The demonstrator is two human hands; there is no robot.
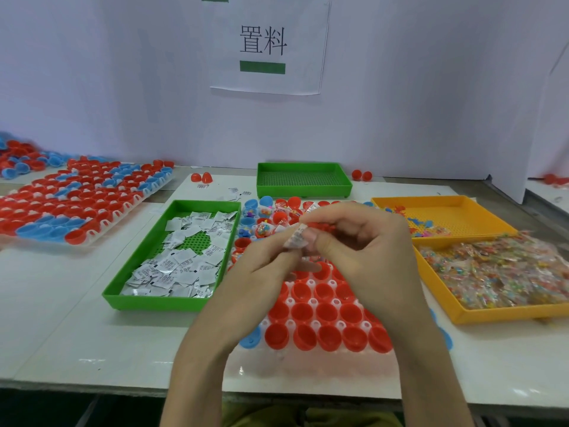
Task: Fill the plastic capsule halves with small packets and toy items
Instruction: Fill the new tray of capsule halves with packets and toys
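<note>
Small packet (295, 238), pinched by curled left hand (261, 268) and right hand (365, 246)

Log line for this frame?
left hand, right hand: pinch small white printed packet | over red plastic capsule halves | near rows empty

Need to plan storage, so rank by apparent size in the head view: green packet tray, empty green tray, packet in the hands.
1. green packet tray
2. empty green tray, farther back, so real size unsure
3. held packet

Factory packing bench: capsule racks (77, 204), sorting trays (303, 180), station sign (264, 44).
</note>
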